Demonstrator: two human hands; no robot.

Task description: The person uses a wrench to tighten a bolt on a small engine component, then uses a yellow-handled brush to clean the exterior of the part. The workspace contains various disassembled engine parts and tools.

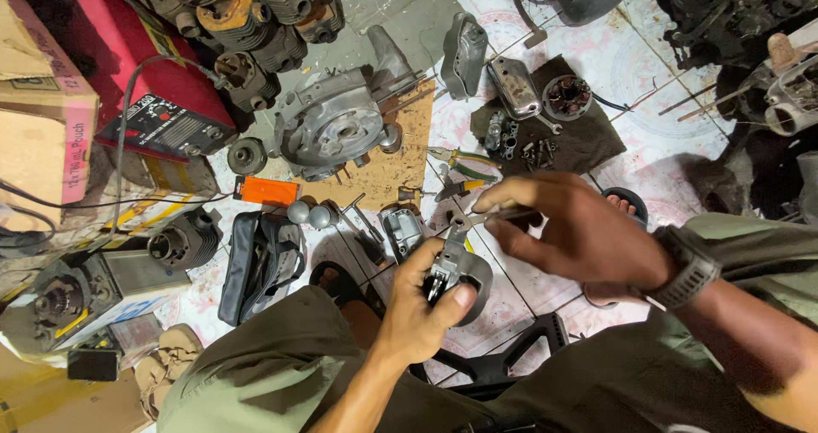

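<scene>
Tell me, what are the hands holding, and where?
Left hand grips a small metal engine part around its body. Right hand holds pliers by the handles.

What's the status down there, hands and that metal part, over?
Left hand gripping small metal engine part. Right hand working pliers at its top. Nothing blocking; loose parts on dark cloth beyond.

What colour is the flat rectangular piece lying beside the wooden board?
Bright orange piece, clearest in the head view.
</scene>
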